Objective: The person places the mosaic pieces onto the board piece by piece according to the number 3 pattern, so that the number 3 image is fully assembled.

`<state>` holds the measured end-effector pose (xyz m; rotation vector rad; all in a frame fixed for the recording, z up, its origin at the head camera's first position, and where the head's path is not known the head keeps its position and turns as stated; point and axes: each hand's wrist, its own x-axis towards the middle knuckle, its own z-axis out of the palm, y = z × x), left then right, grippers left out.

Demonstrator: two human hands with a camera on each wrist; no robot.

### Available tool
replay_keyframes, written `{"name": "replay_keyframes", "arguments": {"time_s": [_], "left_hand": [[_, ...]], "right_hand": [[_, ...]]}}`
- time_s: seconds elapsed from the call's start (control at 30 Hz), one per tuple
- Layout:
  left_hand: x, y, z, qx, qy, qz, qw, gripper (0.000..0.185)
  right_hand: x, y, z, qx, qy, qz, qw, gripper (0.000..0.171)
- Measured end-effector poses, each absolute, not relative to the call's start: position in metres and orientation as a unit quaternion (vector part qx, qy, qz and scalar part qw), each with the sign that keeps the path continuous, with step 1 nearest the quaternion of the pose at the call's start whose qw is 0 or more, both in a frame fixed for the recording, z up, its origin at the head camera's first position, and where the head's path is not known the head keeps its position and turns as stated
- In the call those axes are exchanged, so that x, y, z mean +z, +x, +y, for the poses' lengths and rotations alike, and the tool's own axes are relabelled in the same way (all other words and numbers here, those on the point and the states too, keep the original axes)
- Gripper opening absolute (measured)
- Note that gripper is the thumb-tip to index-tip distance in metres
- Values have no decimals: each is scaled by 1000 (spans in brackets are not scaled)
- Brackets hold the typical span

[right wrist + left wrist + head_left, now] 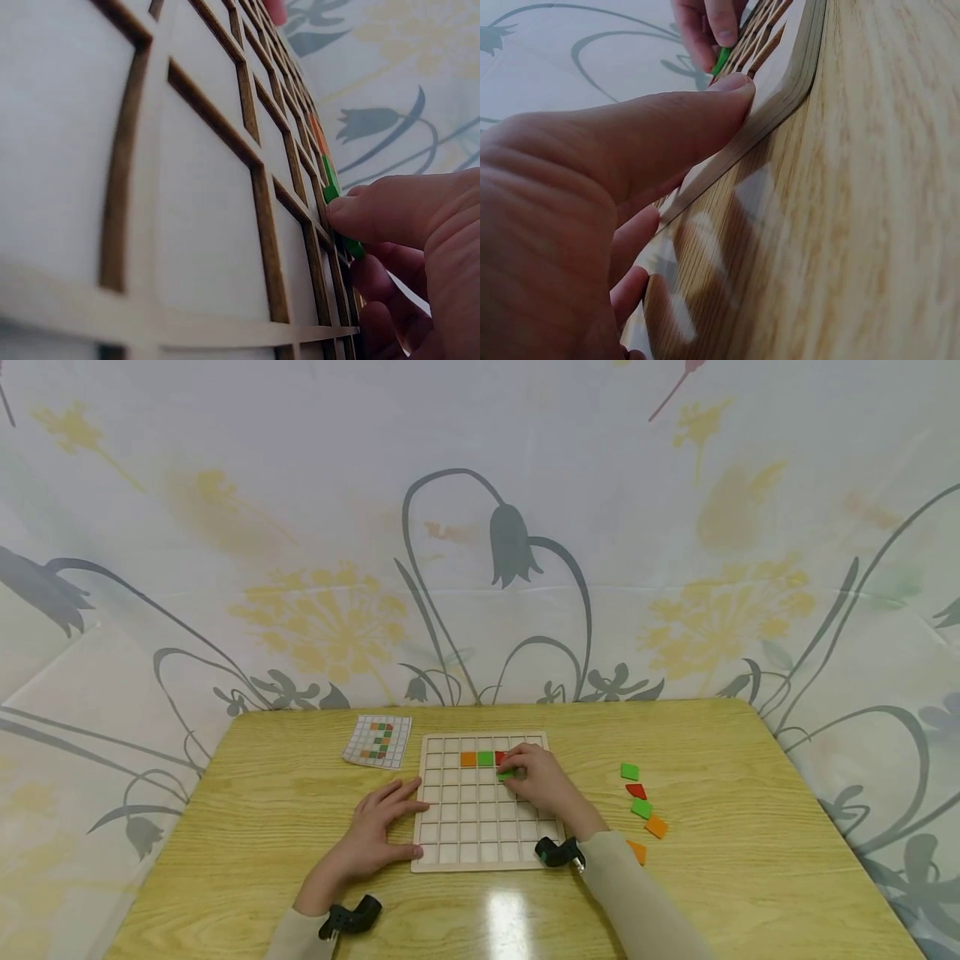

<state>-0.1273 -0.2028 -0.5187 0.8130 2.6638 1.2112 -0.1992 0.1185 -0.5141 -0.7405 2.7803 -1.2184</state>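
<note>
A wooden grid board (477,832) lies flat on the table. In its second row from the far edge sit an orange square tile (468,760), a green square tile (486,758) and a red tile (500,758) partly covered by fingers. My right hand (543,781) pinches another green tile (353,247) between thumb and fingers, at the grid just below the red one. My left hand (372,837) rests along the board's left edge, fingers spread, with the thumb on the rim near the front corner.
A printed pattern card (364,746) lies left of the board. To the right are loose tiles: green (630,772), red (637,791), another green (641,808), orange (656,826), and one orange (638,852) partly behind the right sleeve. A floral cloth hangs behind the table.
</note>
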Motion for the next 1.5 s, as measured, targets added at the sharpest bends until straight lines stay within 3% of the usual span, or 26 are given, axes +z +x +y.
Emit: {"name": "replay_keyframes", "arguments": {"time_s": [1.5], "left_hand": [[-519,-128,-204,393,261,880,58,58]], "right_hand": [[-517,-196,127,-436,-215,873,34,11]]}}
